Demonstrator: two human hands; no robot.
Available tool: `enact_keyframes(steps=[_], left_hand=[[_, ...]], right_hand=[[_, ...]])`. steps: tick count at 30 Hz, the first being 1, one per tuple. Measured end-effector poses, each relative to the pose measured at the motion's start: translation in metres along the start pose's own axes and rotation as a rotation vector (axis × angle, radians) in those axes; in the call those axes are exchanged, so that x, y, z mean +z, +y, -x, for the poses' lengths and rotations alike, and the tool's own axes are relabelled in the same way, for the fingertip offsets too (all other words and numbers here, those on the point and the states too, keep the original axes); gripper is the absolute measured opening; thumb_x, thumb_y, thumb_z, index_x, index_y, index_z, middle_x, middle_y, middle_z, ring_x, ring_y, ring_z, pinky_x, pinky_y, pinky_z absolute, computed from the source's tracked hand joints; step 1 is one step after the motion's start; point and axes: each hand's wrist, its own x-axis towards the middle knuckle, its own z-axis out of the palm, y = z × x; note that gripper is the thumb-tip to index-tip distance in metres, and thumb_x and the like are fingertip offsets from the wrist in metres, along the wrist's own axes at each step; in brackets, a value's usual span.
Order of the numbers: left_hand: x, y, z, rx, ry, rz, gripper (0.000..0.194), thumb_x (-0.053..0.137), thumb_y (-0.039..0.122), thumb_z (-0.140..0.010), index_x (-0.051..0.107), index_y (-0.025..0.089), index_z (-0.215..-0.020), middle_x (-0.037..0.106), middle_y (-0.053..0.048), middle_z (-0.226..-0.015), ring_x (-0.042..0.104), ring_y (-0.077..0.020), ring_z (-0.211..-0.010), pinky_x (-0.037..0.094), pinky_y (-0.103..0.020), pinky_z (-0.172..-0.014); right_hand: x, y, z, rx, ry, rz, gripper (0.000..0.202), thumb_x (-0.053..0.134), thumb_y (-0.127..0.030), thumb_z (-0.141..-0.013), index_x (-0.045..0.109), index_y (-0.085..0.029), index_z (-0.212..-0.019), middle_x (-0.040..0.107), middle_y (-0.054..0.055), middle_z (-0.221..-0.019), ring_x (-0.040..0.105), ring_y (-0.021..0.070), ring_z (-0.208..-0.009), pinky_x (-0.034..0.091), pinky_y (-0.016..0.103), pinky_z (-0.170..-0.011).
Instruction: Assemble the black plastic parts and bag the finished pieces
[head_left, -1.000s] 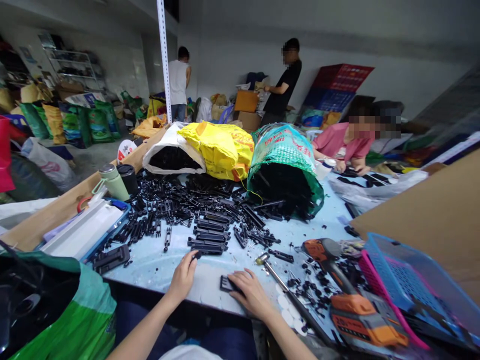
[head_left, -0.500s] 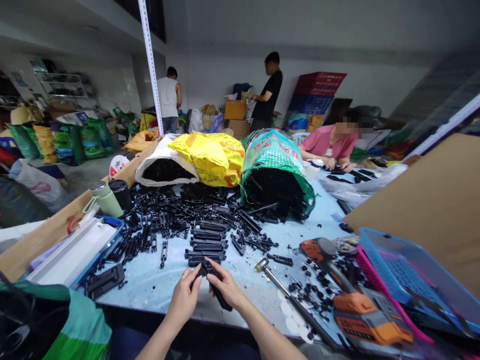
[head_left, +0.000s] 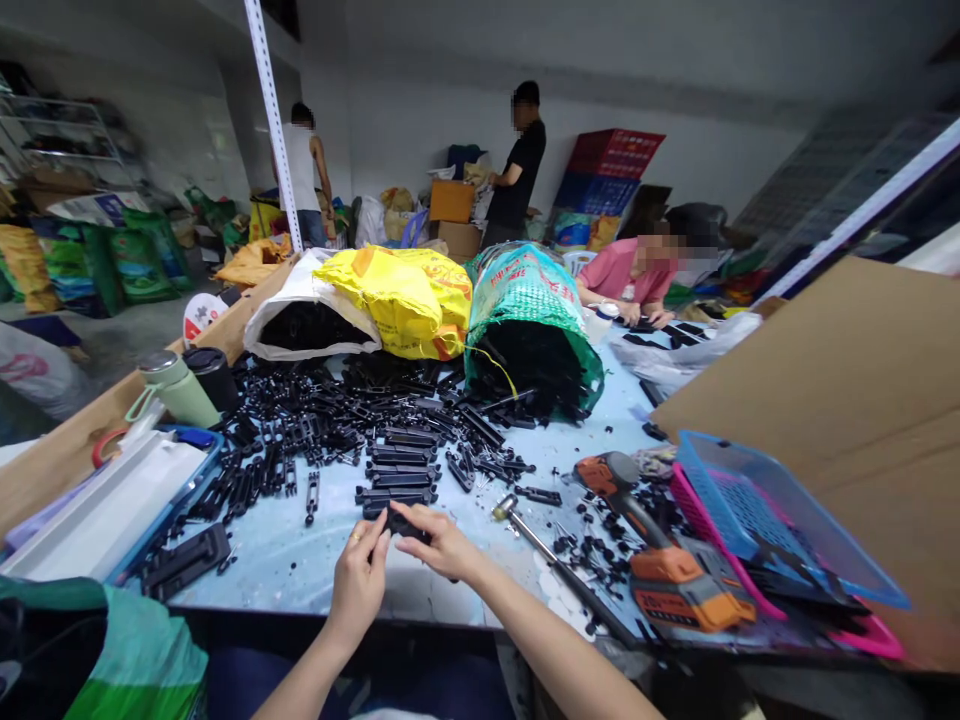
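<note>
The black part (head_left: 409,528) was located between the two hands, over the near portion of the desk (head_left: 262,565). The left hand (head_left: 361,575) pinched its left end between thumb and fingers; the right hand (head_left: 442,545) gripped its right side, fingers narrowed over it. A row of black bars (head_left: 401,470) lay directly beyond both hands. The hammer (head_left: 559,565) lay right of the right hand, and the power drill (head_left: 656,555) farther right. A black bracket (head_left: 187,562) lay well left of the left hand.
</note>
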Motion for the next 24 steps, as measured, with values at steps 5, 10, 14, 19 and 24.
enact_keyframes(steps=[5, 10, 14, 19, 24], left_hand=[[0.006, -0.002, -0.004, 0.017, 0.184, 0.03, 0.041, 0.036, 0.036, -0.09, 0.056, 0.016, -0.12, 0.061, -0.013, -0.108, 0.058, -0.0208, -0.099, 0.049, -0.035, -0.085], [-0.007, -0.013, -0.013, 0.06, 0.044, 0.051, 0.038, 0.04, 0.036, -0.088, 0.061, 0.017, -0.114, 0.063, -0.012, -0.105, 0.058, -0.021, -0.1, 0.048, -0.037, -0.087], [-0.016, -0.016, -0.018, 0.076, -0.078, 0.07, 0.037, 0.043, 0.037, -0.087, 0.062, 0.019, -0.112, 0.064, -0.01, -0.102, 0.058, -0.0206, -0.096, 0.048, -0.037, -0.086], [-0.014, -0.018, -0.02, 0.046, -0.105, 0.101, 0.038, 0.041, 0.039, -0.087, 0.062, 0.019, -0.112, 0.064, -0.01, -0.102, 0.058, -0.0211, -0.098, 0.047, -0.039, -0.089], [0.0, -0.029, -0.005, -0.067, -0.126, 0.166, 0.042, 0.043, 0.045, -0.085, 0.061, 0.019, -0.112, 0.063, -0.01, -0.101, 0.062, -0.0184, -0.082, 0.052, -0.034, -0.076]], right_hand=[[0.025, -0.011, -0.003, 0.079, 0.212, -0.075, 0.052, 0.046, -0.046, -0.088, 0.039, -0.027, -0.136, 0.055, 0.007, -0.106, 0.056, 0.0185, -0.091, 0.049, 0.034, -0.081], [0.039, -0.013, 0.0, 0.096, 0.261, -0.118, 0.054, 0.047, -0.047, -0.087, 0.038, -0.028, -0.137, 0.056, 0.007, -0.104, 0.055, 0.02, -0.092, 0.05, 0.035, -0.08], [0.044, -0.014, 0.004, 0.114, 0.304, -0.126, 0.054, 0.047, -0.046, -0.087, 0.04, -0.026, -0.136, 0.057, 0.007, -0.098, 0.054, 0.0205, -0.089, 0.048, 0.038, -0.083], [0.046, -0.007, 0.01, 0.169, 0.307, -0.144, 0.055, 0.047, -0.048, -0.086, 0.038, -0.027, -0.137, 0.057, 0.008, -0.104, 0.054, 0.0213, -0.092, 0.049, 0.037, -0.081], [0.035, 0.006, 0.017, 0.143, 0.146, -0.057, 0.054, 0.048, -0.047, -0.087, 0.04, -0.025, -0.136, 0.06, 0.007, -0.102, 0.057, 0.0194, -0.09, 0.048, 0.035, -0.082]])
